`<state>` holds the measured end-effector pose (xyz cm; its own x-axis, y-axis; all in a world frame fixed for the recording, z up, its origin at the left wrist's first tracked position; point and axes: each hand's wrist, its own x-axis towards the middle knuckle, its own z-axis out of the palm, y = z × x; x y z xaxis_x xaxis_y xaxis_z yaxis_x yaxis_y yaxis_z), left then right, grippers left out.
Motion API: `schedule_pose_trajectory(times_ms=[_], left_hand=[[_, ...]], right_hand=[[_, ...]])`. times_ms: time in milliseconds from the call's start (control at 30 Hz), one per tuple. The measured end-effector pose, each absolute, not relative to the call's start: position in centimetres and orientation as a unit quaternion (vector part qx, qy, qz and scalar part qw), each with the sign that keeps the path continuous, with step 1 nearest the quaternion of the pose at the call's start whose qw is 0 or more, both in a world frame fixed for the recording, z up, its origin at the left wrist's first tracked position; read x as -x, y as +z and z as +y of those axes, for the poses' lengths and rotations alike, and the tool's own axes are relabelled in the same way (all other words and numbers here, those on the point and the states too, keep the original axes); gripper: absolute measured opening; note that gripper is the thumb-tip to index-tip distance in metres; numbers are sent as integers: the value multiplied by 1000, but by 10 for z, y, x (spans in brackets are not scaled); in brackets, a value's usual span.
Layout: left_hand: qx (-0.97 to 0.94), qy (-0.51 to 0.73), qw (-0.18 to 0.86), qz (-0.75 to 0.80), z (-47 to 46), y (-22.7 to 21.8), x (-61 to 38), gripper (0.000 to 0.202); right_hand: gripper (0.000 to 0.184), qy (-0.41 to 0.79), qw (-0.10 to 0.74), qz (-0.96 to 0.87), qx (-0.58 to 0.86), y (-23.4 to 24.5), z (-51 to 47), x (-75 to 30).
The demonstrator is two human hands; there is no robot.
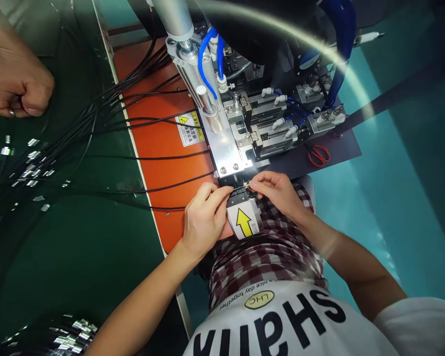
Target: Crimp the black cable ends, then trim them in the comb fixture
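Observation:
My left hand [206, 215] pinches a black cable [169, 208] close to its end, just in front of the machine's metal plate [228, 148]. Opposite it, my right hand [274, 190] has thumb and forefinger closed on the thin wires at that cable's end, where a bit of red shows. The wire ends sit over a small black fixture [239, 198] at the plate's front. Below the fingers is a white label with a yellow arrow [244, 223]. What exactly lies between the right fingertips is too small to make out fully.
Several black cables [159, 158] cross the orange base [141, 143] into the machine. Metal-ended cables [33, 168] spread over the green table [107, 267], with another bundle [74, 336] at lower left. Another person's fist [29, 89] rests at upper left. Red-handled scissors [319, 155] lie right of the machine.

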<state>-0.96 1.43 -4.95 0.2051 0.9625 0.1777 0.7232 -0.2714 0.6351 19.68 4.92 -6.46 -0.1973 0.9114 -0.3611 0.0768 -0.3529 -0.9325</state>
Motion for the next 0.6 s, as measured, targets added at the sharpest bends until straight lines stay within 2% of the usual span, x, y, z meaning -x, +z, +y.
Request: schedule_pose_trajectory(times_ms=[600], left_hand=[[-769,255,191,555,16,-55,10,28]], right_hand=[[18,615,338,-475,530,-70,51,-199]])
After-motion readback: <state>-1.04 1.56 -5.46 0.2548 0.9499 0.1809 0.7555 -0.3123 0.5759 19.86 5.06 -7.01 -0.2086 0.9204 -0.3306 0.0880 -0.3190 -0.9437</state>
